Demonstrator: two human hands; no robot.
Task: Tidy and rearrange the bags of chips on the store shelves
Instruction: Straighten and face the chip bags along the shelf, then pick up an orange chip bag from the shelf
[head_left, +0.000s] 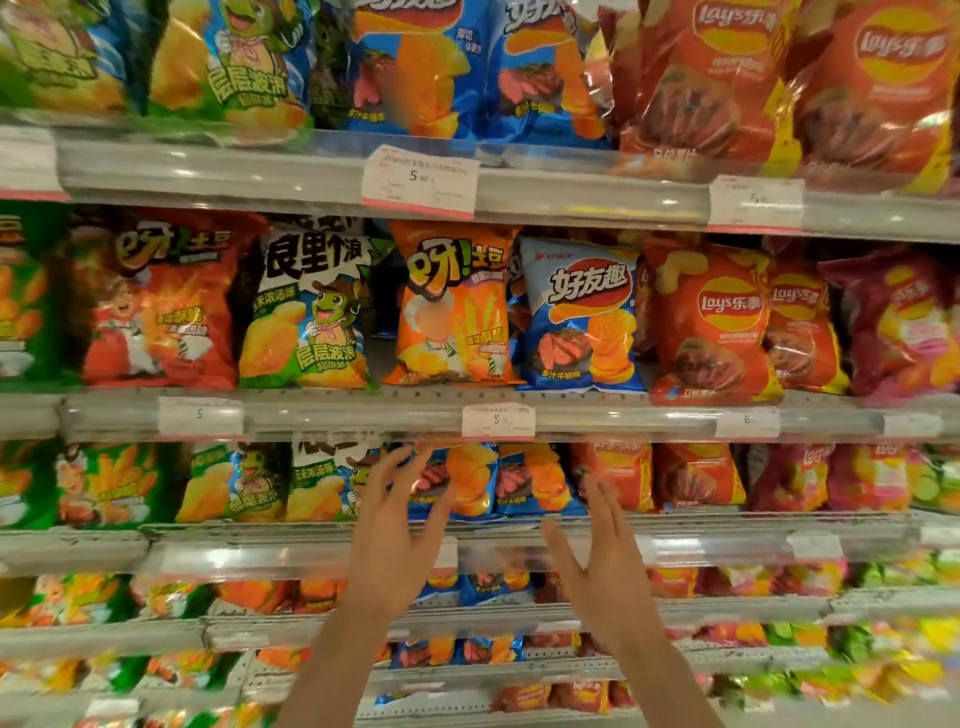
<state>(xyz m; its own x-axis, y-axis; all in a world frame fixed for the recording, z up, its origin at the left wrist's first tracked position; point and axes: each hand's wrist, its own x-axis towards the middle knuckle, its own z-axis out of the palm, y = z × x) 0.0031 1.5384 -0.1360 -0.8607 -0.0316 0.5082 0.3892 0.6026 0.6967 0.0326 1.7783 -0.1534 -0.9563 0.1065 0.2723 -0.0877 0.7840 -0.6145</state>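
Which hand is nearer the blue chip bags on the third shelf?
Left. The left hand reaches up at the blue chip bags, overlapping them; the right hand is below and right of them.

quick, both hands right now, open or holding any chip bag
Left hand: open, fingers spread, holding nothing, raised before the blue chip bags.
Right hand: open, fingers straight, holding nothing.

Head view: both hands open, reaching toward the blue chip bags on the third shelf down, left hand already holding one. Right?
Not quite. In the head view the left hand holds nothing; its fingers are spread. The right hand is open too, both before the blue chip bags.
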